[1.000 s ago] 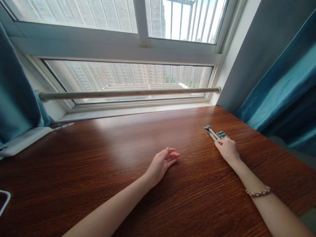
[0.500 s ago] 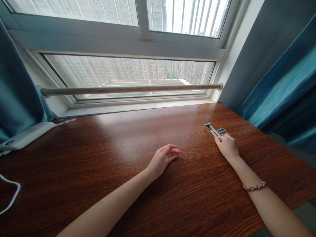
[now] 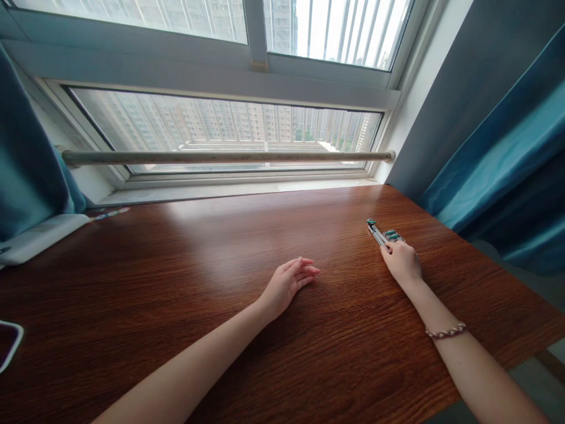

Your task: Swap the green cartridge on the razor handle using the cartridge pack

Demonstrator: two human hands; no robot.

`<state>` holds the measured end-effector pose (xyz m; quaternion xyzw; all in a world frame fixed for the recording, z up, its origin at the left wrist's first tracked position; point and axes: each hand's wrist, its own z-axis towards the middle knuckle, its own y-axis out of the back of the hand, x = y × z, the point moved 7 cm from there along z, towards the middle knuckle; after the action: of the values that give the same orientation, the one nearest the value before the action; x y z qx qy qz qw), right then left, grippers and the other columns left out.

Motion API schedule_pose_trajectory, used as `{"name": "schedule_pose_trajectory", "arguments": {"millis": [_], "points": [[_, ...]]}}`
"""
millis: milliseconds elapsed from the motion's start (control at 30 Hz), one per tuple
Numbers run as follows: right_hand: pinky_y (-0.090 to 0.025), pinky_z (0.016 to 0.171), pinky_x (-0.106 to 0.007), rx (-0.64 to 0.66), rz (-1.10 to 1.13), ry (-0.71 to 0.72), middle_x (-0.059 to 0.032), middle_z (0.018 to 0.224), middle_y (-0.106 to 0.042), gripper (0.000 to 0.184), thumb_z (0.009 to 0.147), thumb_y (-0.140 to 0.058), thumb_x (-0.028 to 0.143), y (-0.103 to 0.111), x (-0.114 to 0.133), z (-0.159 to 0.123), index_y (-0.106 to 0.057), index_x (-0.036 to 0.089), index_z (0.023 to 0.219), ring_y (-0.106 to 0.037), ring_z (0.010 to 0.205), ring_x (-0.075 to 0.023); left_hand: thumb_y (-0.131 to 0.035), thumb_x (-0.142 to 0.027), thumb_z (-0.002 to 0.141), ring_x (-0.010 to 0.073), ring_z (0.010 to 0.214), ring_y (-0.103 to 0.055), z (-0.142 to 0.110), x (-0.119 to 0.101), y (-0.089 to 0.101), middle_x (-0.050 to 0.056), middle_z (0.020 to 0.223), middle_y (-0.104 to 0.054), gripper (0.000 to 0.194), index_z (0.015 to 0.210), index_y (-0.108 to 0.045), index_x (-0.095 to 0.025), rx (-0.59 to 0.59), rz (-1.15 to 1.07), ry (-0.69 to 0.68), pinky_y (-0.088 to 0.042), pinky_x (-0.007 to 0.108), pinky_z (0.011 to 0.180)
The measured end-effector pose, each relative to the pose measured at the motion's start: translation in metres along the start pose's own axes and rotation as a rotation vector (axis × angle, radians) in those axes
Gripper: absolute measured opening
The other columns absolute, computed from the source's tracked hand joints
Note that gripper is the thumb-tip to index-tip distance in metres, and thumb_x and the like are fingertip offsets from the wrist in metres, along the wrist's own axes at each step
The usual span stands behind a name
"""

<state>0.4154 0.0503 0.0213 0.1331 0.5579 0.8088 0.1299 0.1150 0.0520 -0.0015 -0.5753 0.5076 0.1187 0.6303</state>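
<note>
My right hand (image 3: 402, 263) is closed around the handle end of a razor (image 3: 377, 234), at the right of the wooden table. The razor has a green head and a silver-grey handle, and its head points away from me toward the window. Just beyond my right knuckles lies a small clear pack of green razor cartridges (image 3: 392, 235), partly hidden by the hand. My left hand (image 3: 286, 288) rests on its side near the middle of the table. Its fingers are loosely extended and hold nothing.
The brown wooden table (image 3: 185, 306) reaches to the window sill. A metal rail (image 3: 229, 158) crosses in front of the window. Blue curtains (image 3: 498, 171) hang at both sides. On the left are a white device (image 3: 42, 238) and a white-edged object (image 3: 15, 344) cut off by the frame.
The razor's head has turned slightly in my right hand, and its handle now looks narrower. My left hand keeps its pose. The whole view has shifted a little.
</note>
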Motion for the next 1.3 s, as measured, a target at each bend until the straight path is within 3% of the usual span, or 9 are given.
{"name": "schedule_pose_trajectory", "arguments": {"millis": [500, 933, 1300], "points": [[-0.032, 0.054, -0.027, 0.005, -0.002, -0.005, -0.0073, 0.081, -0.06, 0.027, 0.081, -0.046, 0.036, 0.004, 0.002, -0.0029, -0.067, 0.019, 0.08, -0.054, 0.065, -0.0163, -0.056, -0.037, 0.078, 0.0184, 0.084, -0.061, -0.0002, -0.0007, -0.0001, 0.011, 0.082, -0.067, 0.028, 0.087, -0.061, -0.011, 0.016, 0.009, -0.013, -0.041, 0.033, 0.086], [-0.033, 0.053, -0.026, 0.006, -0.009, -0.017, -0.006, 0.084, -0.061, 0.025, 0.079, -0.049, 0.038, 0.0027, 0.0002, -0.0023, -0.066, 0.021, 0.088, -0.055, 0.066, -0.0168, -0.057, -0.038, 0.077, 0.0183, 0.084, -0.062, 0.0006, 0.0004, 0.001, 0.011, 0.082, -0.067, 0.029, 0.085, -0.061, -0.011, 0.018, 0.016, -0.014, -0.042, 0.033, 0.085], [-0.029, 0.051, -0.026, -0.068, 0.003, 0.0, -0.0052, 0.086, -0.062, 0.025, 0.079, -0.049, 0.04, 0.0093, 0.0018, -0.004, -0.066, 0.022, 0.084, -0.054, 0.064, -0.0158, -0.055, -0.036, 0.079, 0.0176, 0.085, -0.06, -0.0002, -0.0005, 0.0008, 0.011, 0.084, -0.066, 0.026, 0.086, -0.061, -0.011, 0.028, 0.03, -0.022, -0.041, 0.033, 0.087]]}}
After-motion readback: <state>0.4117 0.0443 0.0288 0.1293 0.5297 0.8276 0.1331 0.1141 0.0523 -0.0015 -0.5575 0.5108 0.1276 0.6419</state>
